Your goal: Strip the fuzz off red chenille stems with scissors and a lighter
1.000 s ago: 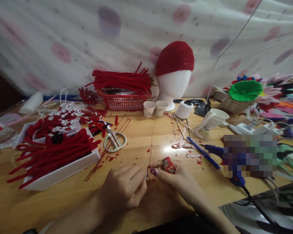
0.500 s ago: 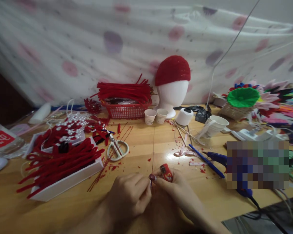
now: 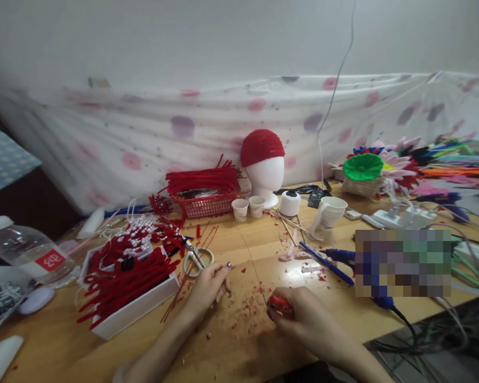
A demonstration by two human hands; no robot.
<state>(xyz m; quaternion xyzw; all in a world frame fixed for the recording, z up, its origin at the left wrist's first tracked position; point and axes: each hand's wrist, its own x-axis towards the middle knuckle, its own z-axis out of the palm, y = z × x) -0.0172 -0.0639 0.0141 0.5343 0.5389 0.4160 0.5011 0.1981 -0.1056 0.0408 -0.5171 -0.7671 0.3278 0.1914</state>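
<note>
My right hand is wrapped round a small red cylinder, held low over the table; in the earlier view it shows a dark end and white marking, but its exact kind is unclear. To its left, my left hand hovers with thumb and forefinger pressed together, and whatever may be between them is too small to make out. Beyond that hand lie white-handled scissors, partly covered by it. Thin red stems stretch beside my left wrist. Red scraps are scattered on the wood between the hands.
At left are a white box of red fuzzy stems and a water bottle. Behind stand a red basket, paper cups, and a foam head with a red cap. On the right are a blue pen and glue gun.
My hands were together at the front and have moved apart, left hand toward the scissors, right hand rightward with the red cylinder. The camera has tilted up, showing more wall.
</note>
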